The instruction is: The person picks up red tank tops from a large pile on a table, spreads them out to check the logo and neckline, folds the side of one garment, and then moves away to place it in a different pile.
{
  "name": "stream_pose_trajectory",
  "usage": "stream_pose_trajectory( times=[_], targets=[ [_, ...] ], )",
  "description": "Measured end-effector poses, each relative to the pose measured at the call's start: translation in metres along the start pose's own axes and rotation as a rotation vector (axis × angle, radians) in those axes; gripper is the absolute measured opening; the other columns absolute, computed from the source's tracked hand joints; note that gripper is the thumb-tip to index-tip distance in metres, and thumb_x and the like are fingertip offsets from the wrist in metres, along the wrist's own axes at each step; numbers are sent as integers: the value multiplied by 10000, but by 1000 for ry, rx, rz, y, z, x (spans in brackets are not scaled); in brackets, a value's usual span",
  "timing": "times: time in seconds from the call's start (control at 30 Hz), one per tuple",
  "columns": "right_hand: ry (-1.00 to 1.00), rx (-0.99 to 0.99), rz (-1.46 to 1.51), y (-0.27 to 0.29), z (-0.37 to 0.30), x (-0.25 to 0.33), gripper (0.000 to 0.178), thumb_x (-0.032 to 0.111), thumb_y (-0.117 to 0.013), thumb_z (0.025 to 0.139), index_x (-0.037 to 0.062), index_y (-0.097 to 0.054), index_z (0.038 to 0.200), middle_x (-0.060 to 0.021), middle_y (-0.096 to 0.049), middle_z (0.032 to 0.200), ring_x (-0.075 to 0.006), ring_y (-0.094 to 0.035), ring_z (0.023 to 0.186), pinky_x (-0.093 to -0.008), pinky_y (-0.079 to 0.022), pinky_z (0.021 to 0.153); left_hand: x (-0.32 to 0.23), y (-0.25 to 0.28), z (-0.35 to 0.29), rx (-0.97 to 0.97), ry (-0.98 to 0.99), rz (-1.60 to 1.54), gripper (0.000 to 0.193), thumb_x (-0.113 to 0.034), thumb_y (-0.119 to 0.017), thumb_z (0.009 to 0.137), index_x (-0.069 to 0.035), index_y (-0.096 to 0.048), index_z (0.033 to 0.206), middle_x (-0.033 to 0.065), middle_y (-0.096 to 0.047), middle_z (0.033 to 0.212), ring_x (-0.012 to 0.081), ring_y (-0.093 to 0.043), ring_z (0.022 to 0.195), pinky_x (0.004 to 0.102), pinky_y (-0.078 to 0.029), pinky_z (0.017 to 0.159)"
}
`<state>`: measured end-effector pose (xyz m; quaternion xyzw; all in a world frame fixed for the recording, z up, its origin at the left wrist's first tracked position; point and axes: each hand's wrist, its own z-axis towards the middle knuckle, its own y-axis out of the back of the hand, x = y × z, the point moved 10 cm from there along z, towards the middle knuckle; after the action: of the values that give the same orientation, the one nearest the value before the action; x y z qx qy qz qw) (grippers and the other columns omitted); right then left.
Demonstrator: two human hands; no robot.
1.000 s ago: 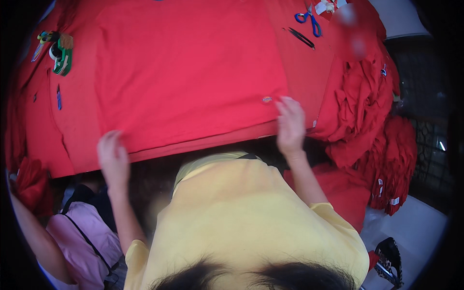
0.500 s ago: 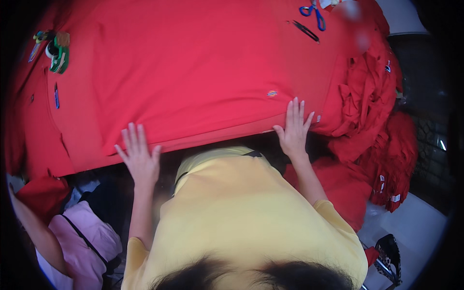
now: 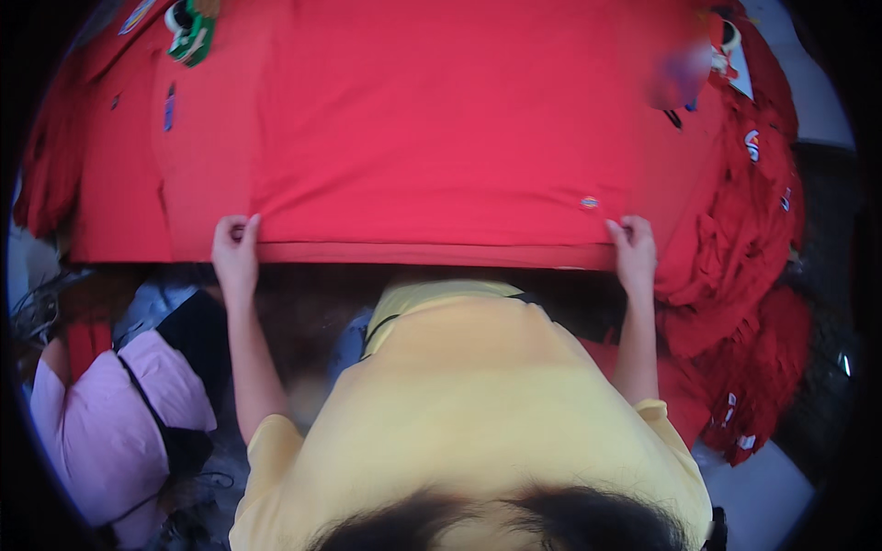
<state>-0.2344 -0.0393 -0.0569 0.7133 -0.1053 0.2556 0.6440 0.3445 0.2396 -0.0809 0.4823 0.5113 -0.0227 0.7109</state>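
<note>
A red garment (image 3: pixel 441 138) lies spread over the worktable, with a small sewn label (image 3: pixel 590 202) near its lower right corner. My left hand (image 3: pixel 237 255) pinches the near left corner of its hem between thumb and fingers. At the near right corner, my right hand (image 3: pixel 635 253) pinches the hem the same way. Between the two hands the near edge runs almost straight, and a second red layer shows just below it. The garment's far end runs past the top of the picture.
Left on the table are a green tape dispenser (image 3: pixel 195 41) and a blue pen (image 3: pixel 169 108). A heap of red garments (image 3: pixel 735 220) covers the right side and hangs over the edge. Beside me on the left is a person in pink (image 3: pixel 115 432). A blurred patch hides the upper right.
Both hands were spread flat on the garment. Now they are farther apart and pinch its near corners, and the hem lies straighter. The view has shifted.
</note>
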Motion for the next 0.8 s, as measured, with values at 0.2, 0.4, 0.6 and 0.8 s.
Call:
stream_pose_trajectory(
  times=[0.2, 0.4, 0.6, 0.8],
  targets=[
    [-266, 114, 556, -16, -3, -20, 215, 80, -660, 835, 40, -489, 960, 17, -541, 765, -42, -461, 637, -209, -369, 554, 35, 1, -2, 54, 372, -318, 156, -81, -623, 886, -45, -523, 1000, -22, -537, 754, 43, -476, 677, 205, -389, 620],
    [-27, 342, 946, 72, -38, 16, 219, 19, -655, 786, -6, -564, 984, -28, -597, 772, -96, -512, 616, -254, -414, 583, -71, 80, -42, 242, -48, -770, 438, -54, -647, 812, -5, -457, 1204, 78, -576, 1012, 171, -566, 886, 324, -423, 902],
    [1176, 714, 1487, 241, 6, 175, 167, 90, -516, 919, 5, -640, 993, -137, -642, 863, -231, -637, 772, -411, -490, 826, -238, 169, 31, 135, -540, -1048, 443, -194, -552, 909, 35, -438, 1270, 166, -515, 1228, 257, -517, 1100, 379, -382, 996],
    [338, -686, 392, 165, 170, 242, 282, 150, -541, 905, -1, -573, 1141, -136, -593, 1085, -226, -585, 950, -318, -491, 832, -281, 61, 193, 184, -304, -438, 824, -510, -522, 898, -20, -139, 1438, 200, -87, 1516, 301, -158, 1399, 402, -165, 1135]
  ],
)
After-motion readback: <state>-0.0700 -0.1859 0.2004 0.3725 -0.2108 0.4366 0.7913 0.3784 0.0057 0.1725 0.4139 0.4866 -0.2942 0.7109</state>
